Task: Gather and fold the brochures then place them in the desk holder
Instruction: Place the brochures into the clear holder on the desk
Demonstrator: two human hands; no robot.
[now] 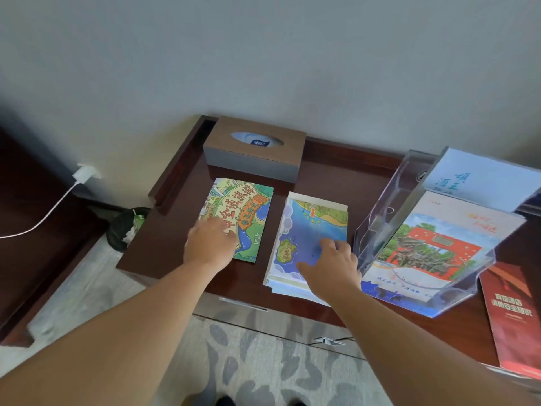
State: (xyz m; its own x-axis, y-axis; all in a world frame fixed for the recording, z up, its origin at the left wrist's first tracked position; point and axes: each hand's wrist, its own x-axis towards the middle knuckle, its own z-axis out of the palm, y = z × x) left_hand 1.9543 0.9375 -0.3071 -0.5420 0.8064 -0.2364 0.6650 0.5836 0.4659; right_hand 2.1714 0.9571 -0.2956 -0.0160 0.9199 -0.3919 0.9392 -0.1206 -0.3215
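Both bare forearms stretch forward from the bottom of the view, and each one ends on paper. Left hand point(209, 244): palm down, fingers loosely extended and a little blurred, resting on the near corner of the green cartoon brochure point(248, 209), gripping nothing. Right hand point(330, 268): palm down too, fingers spread and fairly straight, thumb out to its left, pressing on the blue map brochure point(310, 230), which tops a small uneven stack; nothing is pinched. The two brochures lie flat, side by side but apart, on the dark wooden desk point(328, 171). Just right of the right hand stands the clear desk holder point(377, 206), leaning back, with a red-gate brochure point(433, 244) in its front pocket and a pale-blue leaflet point(480, 177) behind. Beyond the left hand sits a tissue box point(254, 150); well right of the right hand, past the holder, lies a red booklet point(512, 315).
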